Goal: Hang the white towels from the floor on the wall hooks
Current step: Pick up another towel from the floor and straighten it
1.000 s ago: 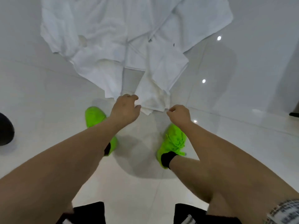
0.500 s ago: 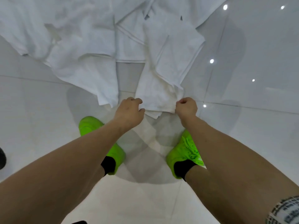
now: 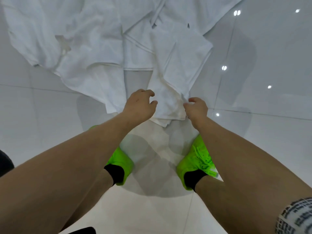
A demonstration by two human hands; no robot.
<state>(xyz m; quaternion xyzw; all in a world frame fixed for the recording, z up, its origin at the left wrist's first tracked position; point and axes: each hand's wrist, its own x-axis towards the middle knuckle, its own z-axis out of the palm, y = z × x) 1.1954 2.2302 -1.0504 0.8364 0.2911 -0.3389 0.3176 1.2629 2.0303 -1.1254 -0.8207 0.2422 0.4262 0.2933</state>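
Several white towels lie crumpled and overlapping on the glossy floor ahead of me. A narrower white towel stretches from the pile toward my feet, its near end folded under. My left hand hovers at that towel's left edge, fingers curved with a gap between thumb and forefinger, holding nothing. My right hand is at the right side of the near end, and its thumb and fingers pinch the towel's edge. No wall hooks are in view.
My two bright green shoes stand on white floor tiles just short of the towels. A dark rounded object sits at the left edge. Ceiling lights reflect in the tiles on the right.
Both hands have reached forward and down to the near end of the narrow towel. The right hand has taken hold of the towel's right edge, and the pile now looks closer.
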